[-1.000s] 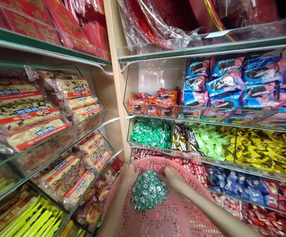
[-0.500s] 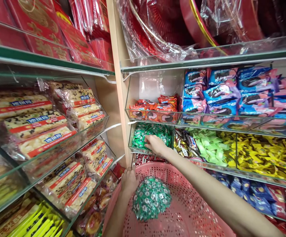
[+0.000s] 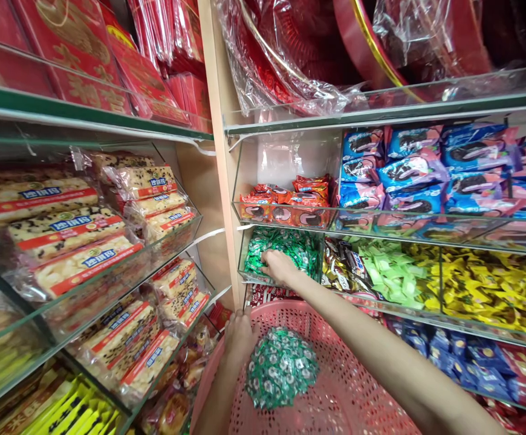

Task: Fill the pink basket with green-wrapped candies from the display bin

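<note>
The green candies point(image 3: 297, 244) are small sweets in shiny dark-green wrappers with white print. They fill the far-left glass bin point(image 3: 246, 273) of the middle shelf. A second heap of the same sweets, the candy pile point(image 3: 280, 367), lies on the perforated floor of the pink basket point(image 3: 358, 374) near the bottom of the view.

The bin is low and narrow. A glass shelf carrying orange biscuit packs point(image 3: 285, 205) lies close above it, a wooden upright point(image 3: 220, 181) closes its left side, and a glass divider separates it from the gold-wrapped sweets point(image 3: 338, 266) to its right. The only opening is over the front lip, where the forearm enters. The basket is wide and open-topped, with bare floor around the pile.

The right hand point(image 3: 279, 266) rests palm-down on the binned candies at their near left, fingers curled into them; whether they have closed on any cannot be told. The left hand point(image 3: 240, 335) grips the basket's far-left rim, fingers folded over it, just left of the candy pile.
</note>
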Motion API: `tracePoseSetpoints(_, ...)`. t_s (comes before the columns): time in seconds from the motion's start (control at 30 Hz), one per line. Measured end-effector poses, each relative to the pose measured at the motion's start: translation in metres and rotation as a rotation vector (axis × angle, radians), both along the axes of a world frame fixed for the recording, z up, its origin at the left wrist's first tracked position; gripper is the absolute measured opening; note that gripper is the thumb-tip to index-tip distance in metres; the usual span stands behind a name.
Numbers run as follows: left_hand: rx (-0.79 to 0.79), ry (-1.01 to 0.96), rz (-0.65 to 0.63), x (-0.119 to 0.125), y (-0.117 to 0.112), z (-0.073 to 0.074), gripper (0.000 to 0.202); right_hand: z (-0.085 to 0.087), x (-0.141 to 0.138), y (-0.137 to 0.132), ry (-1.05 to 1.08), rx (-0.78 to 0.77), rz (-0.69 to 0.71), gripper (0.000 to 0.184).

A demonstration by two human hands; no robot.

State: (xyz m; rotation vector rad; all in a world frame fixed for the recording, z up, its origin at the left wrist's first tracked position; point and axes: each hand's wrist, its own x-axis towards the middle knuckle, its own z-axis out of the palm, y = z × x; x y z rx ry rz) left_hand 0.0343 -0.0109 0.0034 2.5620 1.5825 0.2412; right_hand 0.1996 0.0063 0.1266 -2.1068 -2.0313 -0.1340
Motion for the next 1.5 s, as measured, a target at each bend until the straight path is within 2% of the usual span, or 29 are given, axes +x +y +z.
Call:
tracePoseSetpoints(0.17, 0.012, 0.014, 0.001, 0.0, -0.001, 0.0, 0.043, -0.003, -0.001, -0.003, -0.014, 0.057, -0.004, 0.025)
tracePoseSetpoints(0.3, 0.009, 0.019, 0.001, 0.0, -0.001, 0.0, 0.044, 0.004, 0.003, -0.018, 0.068, 0.201, -0.023, 0.029)
tracePoseSetpoints(0.37, 0.008, 0.016, -0.006, 0.0, 0.001, 0.0, 0.045, 0.007, 0.003, -0.036, 0.157, 0.31, 0.036, 0.03)
tracePoseSetpoints(0.43, 0.007, 0.019, -0.01, 0.0, 0.002, 0.0, 0.047, 0.001, 0.0, -0.059, 0.267, 0.383, 0.146, 0.031)
tracePoseSetpoints(0.5, 0.003, 0.026, -0.013, 0.0, 0.004, 0.0, 0.048, -0.016, -0.004, -0.081, 0.372, 0.371, 0.253, 0.031)
tracePoseSetpoints(0.57, -0.005, 0.038, -0.017, 0.001, 0.004, 0.001, 0.048, -0.044, -0.007, -0.098, 0.458, 0.273, 0.294, 0.03)
tracePoseSetpoints(0.7, 0.006, 0.066, -0.02, 0.003, 0.004, 0.004, 0.048, -0.105, -0.001, -0.108, 0.532, 0.0, 0.178, 0.024)
tracePoseSetpoints(0.77, 0.013, 0.07, -0.029, 0.003, 0.003, 0.005, 0.049, -0.123, 0.007, -0.106, 0.557, -0.099, 0.118, 0.021)
tracePoseSetpoints(0.83, 0.011, 0.07, -0.035, 0.002, 0.004, 0.004, 0.049, -0.131, 0.016, -0.104, 0.607, -0.177, 0.062, 0.018)
tracePoseSetpoints(1.0, 0.009, 0.054, -0.053, -0.001, 0.005, 0.001, 0.05, -0.135, 0.026, -0.107, 0.697, -0.304, -0.051, 0.016)
tracePoseSetpoints(1.37, -0.004, 0.073, -0.054, 0.0, 0.003, 0.006, 0.051, -0.147, 0.021, -0.106, 0.63, -0.316, -0.156, 0.023)
tracePoseSetpoints(1.43, -0.016, 0.082, -0.051, 0.0, 0.004, 0.007, 0.051, -0.144, 0.015, -0.104, 0.566, -0.291, -0.211, 0.02)
tracePoseSetpoints(1.5, -0.02, 0.097, -0.053, 0.0, 0.004, 0.006, 0.05, -0.13, 0.009, -0.107, 0.471, -0.259, -0.262, 0.019)
